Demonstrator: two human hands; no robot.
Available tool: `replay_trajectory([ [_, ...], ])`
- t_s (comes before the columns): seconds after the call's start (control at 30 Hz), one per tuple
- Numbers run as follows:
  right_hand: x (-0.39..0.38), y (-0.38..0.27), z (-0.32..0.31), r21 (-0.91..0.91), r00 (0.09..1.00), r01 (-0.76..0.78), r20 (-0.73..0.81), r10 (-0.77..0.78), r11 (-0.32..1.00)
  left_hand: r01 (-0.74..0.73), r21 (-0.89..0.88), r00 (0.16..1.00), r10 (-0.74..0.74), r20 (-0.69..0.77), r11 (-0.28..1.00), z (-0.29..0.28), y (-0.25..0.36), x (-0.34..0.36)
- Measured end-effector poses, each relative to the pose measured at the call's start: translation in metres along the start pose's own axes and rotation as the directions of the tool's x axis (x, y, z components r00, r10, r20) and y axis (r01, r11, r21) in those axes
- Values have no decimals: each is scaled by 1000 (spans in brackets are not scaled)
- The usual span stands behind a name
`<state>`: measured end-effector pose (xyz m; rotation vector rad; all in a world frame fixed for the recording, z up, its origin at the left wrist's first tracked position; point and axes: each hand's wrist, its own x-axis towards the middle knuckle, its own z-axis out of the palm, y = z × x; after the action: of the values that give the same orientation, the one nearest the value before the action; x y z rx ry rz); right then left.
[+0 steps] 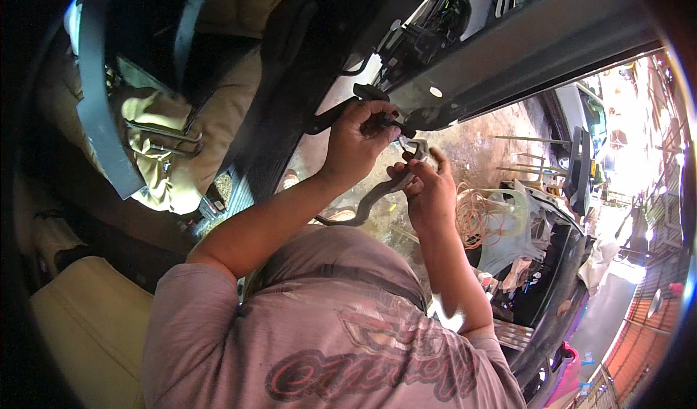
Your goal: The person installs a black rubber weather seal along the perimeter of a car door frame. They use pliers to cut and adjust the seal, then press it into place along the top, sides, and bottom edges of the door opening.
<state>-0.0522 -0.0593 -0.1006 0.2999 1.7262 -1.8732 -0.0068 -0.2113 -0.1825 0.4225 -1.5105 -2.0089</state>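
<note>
My left hand (361, 139) is closed, thumb and fingers pinching a small black part (387, 120) at the lower end of a dark metal car body panel (523, 42). Just below and to the right, my right hand (430, 191) has its fingers curled round a dark grey sleeved cable (374, 200), which hangs in a bend toward my waist. Between the two hands a small light grey piece (417, 147) shows, its kind unclear. Both hands nearly meet. The fingers hide part of what they hold.
On the left is a vehicle interior with a beige seat (91, 329) and a bent metal bar (167, 136). A coil of orange wire (478, 219) hangs by a pale translucent panel (512, 216) on the right. Beyond stands a black car part (541, 293). The stained floor (501, 126) shows behind my hands.
</note>
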Motion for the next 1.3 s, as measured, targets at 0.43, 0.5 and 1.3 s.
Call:
replay_trajectory([
  [0.43, 1, 5, -31, -168, 998, -61, -12, 60, 984, 111, 540, 939, -267, 219, 834, 25, -12, 68],
  [0.5, -1, 11, -41, -165, 997, -72, -6, 72, 984, 142, 465, 926, -282, 249, 874, 40, -20, 79],
  [1.3, -20, 21, -64, -80, 994, -109, 15, 110, 991, 121, 833, 968, -250, 21, 539, -13, -120, 75],
])
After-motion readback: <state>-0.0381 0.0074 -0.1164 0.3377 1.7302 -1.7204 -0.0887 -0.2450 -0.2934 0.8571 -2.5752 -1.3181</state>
